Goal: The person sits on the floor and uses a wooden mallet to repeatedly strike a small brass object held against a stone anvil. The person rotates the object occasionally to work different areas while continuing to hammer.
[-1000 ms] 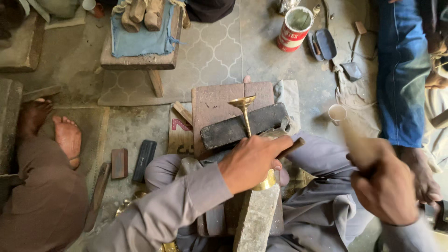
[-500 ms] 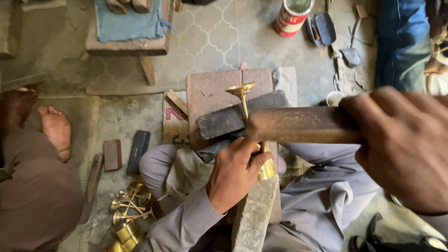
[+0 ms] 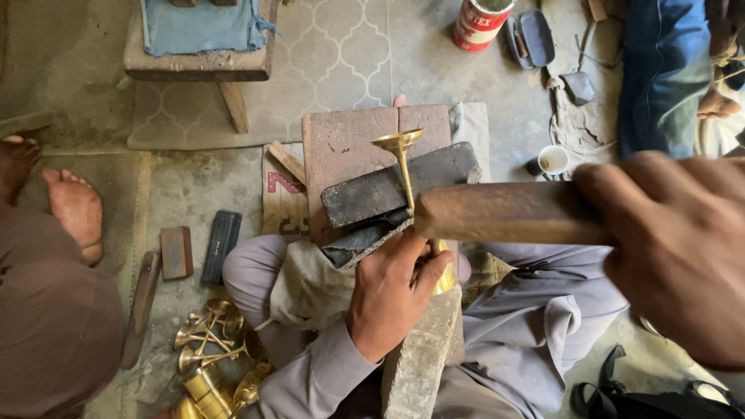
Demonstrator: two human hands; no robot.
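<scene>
Gripping brass stem (image 3: 403,167); wooden mallet (image 3: 504,211)

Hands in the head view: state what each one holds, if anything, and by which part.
The left hand grips the brass trumpet-shaped piece around its lower stem, flared end pointing away. The right hand holds the wooden mallet by one end.

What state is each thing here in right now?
Slender brass trumpet-shaped piece: held, lying across the dark block.
Left hand: gripping that brass piece.
Right hand: clutching the brown wooden mallet, raised.
Red tin can: upright, open-topped.
Small white cup: upright.
Heap of brass parts: piled on the floor.
</scene>
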